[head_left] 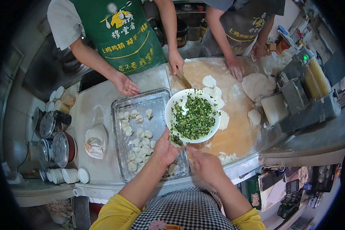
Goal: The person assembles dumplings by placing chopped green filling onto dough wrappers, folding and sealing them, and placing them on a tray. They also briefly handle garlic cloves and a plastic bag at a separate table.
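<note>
A white bowl [193, 116] of chopped green filling stands in front of me, over the tray's right edge and the floured wooden board [238, 138]. My left hand [166, 149] is at the bowl's near left rim, palm up, with a dough wrapper [177, 142] carrying green filling on its fingers. Just right of it is my right hand [204, 164], blurred, its fingers pointing at the wrapper; whether it holds anything cannot be told. Folded dumplings [141, 149] lie in several groups on the metal tray [116, 138]. Flat dough wrappers [209, 81] lie beyond the bowl.
Across the table, a co-worker's hand [176, 61] holds a wooden-looking stick [184, 80]; another person's hand [235, 69] rests near a large dough piece [258, 85]. A dough-rolling machine [293, 100] stands right. Left are a cloth-like bundle [96, 141], lidded bowls [63, 149] and stacked cups [70, 175].
</note>
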`<state>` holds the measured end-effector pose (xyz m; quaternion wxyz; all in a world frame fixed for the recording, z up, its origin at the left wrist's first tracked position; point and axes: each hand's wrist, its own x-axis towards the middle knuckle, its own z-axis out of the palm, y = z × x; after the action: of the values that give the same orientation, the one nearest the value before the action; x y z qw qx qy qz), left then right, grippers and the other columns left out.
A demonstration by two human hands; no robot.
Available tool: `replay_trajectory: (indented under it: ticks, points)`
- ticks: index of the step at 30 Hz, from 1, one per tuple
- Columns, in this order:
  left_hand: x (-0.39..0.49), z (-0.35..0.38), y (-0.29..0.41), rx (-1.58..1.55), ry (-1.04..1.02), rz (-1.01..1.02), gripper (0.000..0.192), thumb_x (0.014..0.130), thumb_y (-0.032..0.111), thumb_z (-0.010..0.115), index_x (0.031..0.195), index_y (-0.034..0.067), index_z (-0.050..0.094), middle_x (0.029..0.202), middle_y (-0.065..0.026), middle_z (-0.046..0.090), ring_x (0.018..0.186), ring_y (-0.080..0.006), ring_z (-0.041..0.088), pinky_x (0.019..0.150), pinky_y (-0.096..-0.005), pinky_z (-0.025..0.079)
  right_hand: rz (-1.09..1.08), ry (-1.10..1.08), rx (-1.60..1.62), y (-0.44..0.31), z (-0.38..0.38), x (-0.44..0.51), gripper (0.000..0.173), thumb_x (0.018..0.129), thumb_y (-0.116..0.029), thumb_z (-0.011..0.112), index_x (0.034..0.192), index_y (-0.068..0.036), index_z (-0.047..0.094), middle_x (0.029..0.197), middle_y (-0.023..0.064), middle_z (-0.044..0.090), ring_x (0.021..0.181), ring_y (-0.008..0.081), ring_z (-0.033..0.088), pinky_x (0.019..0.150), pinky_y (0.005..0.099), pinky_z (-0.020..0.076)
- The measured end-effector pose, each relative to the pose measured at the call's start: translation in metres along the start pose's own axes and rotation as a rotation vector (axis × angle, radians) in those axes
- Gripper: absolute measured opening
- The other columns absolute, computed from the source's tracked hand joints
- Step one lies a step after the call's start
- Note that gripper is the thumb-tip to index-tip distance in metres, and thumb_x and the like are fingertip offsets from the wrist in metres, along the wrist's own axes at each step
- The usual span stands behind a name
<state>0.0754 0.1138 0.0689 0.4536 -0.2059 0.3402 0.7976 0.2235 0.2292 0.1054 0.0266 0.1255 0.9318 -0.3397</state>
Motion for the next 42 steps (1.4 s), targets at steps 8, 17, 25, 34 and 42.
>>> replay_trajectory:
  ticks: [8, 17, 25, 34, 42]
  points:
    - [0.000, -0.001, -0.002, 0.013, -0.053, 0.057, 0.047, 0.109, 0.036, 0.031, 0.139, 0.003, 0.045, 0.135, -0.0110, 0.058, 0.117, -0.0274, 0.061, 0.102, -0.0435, 0.050, 0.014, -0.016, -0.061, -0.009, 0.010, 0.001, 0.051, 0.088, -0.010, 0.057, 0.139, -0.014, 0.053, 0.077, 0.0190, 0.066, 0.070, 0.0383, 0.065, 0.065, 0.0495, 0.0516]
    - [0.006, -0.006, 0.010, -0.001, 0.019, 0.048, 0.052, 0.109, 0.039, 0.026, 0.139, 0.001, 0.044, 0.135, -0.0147, 0.057, 0.120, -0.0294, 0.058, 0.101, -0.0446, 0.049, 0.008, 0.082, 0.068, 0.001, 0.040, 0.013, 0.051, 0.092, -0.012, 0.054, 0.143, -0.015, 0.050, 0.080, 0.0186, 0.066, 0.071, 0.0371, 0.065, 0.064, 0.0488, 0.0521]
    - [-0.014, -0.049, 0.006, -0.075, -0.039, 0.069, 0.051, 0.108, 0.043, 0.027, 0.121, -0.001, 0.049, 0.116, -0.0215, 0.060, 0.113, -0.0425, 0.060, 0.097, -0.0548, 0.051, -0.033, 0.001, 0.126, -0.007, 0.048, -0.013, 0.052, 0.092, -0.010, 0.055, 0.143, -0.018, 0.050, 0.084, 0.0162, 0.064, 0.077, 0.0356, 0.063, 0.069, 0.0467, 0.0512]
    - [-0.032, -0.030, 0.012, -0.092, -0.122, 0.047, 0.044, 0.108, 0.040, 0.030, 0.121, 0.001, 0.048, 0.113, -0.0192, 0.061, 0.108, -0.0389, 0.061, 0.093, -0.0530, 0.053, -0.058, 0.040, 0.105, -0.024, 0.036, -0.017, 0.049, 0.094, -0.014, 0.057, 0.142, -0.022, 0.053, 0.084, 0.0146, 0.061, 0.075, 0.0357, 0.062, 0.067, 0.0458, 0.0512]
    - [-0.033, -0.026, 0.020, -0.077, -0.110, 0.040, 0.047, 0.108, 0.041, 0.031, 0.123, 0.000, 0.051, 0.117, -0.0177, 0.061, 0.108, -0.0368, 0.061, 0.092, -0.0508, 0.054, 0.050, -0.077, 0.042, -0.026, 0.011, -0.033, 0.046, 0.091, -0.014, 0.060, 0.137, -0.015, 0.057, 0.088, 0.0131, 0.062, 0.075, 0.0364, 0.064, 0.065, 0.0456, 0.0524]
